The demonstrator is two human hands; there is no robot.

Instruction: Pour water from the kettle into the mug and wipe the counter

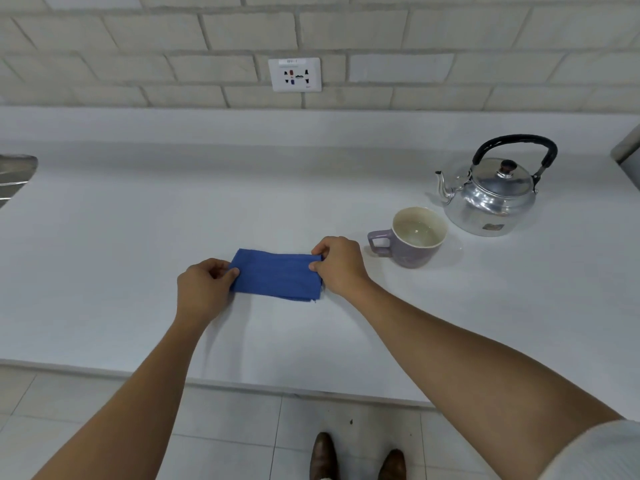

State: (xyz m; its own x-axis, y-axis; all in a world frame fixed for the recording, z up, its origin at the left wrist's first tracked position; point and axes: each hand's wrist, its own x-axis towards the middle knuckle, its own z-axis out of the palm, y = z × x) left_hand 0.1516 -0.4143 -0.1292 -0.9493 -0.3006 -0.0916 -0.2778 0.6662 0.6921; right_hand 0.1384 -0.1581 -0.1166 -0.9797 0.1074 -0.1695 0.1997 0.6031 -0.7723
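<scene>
A folded blue cloth (275, 275) lies flat on the white counter (138, 244) near its middle. My left hand (204, 289) pinches the cloth's left edge and my right hand (339, 265) pinches its right edge. To the right stands a purple mug (410, 237) with water inside, its handle pointing left. Behind the mug sits a shiny metal kettle (491, 199) with a black handle upright, lid on, spout facing left.
A wall socket (295, 74) is set in the white brick wall behind the counter. A metal sink edge (15, 174) shows at far left. A grey object (627, 154) sits at the far right. The counter's front edge runs above a tiled floor.
</scene>
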